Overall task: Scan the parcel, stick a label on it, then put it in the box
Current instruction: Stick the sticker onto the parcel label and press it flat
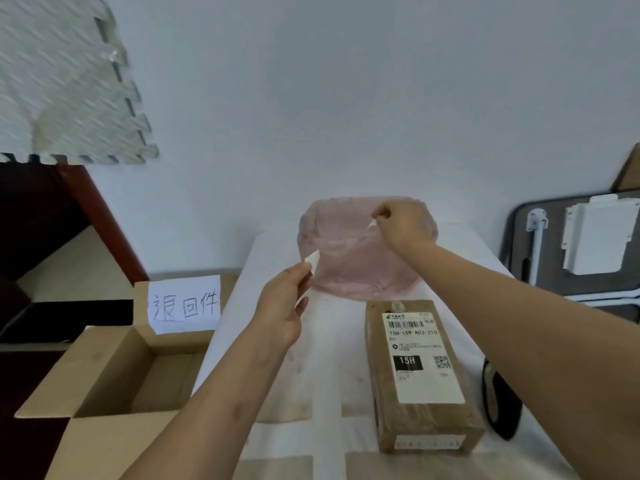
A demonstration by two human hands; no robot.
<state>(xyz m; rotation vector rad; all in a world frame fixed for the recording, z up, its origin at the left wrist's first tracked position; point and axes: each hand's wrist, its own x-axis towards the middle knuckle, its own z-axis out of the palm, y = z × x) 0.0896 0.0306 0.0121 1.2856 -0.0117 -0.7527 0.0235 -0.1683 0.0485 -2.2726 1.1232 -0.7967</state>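
The parcel (pixel 424 375), a brown carton with a white shipping label on top, lies on the white table (pixel 332 358) to the right of centre. My left hand (pixel 282 306) is raised left of it and pinches a small white label (pixel 313 260) that sticks up from the fingertips. My right hand (pixel 403 225) is farther back, over a pink plastic bag (pixel 349 265), with its fingers pinched on a thin white strip (pixel 372 224). The open cardboard box (pixel 114 372) stands low on the left, with a handwritten paper sign (pixel 185 303) on its back flap.
A black object (pixel 498 403) lies on the table's right edge beside the parcel. A grey panel with white fittings (pixel 571 244) leans at the far right. Dark wooden furniture (pixel 52 220) stands at the left, and the white wall lies behind.
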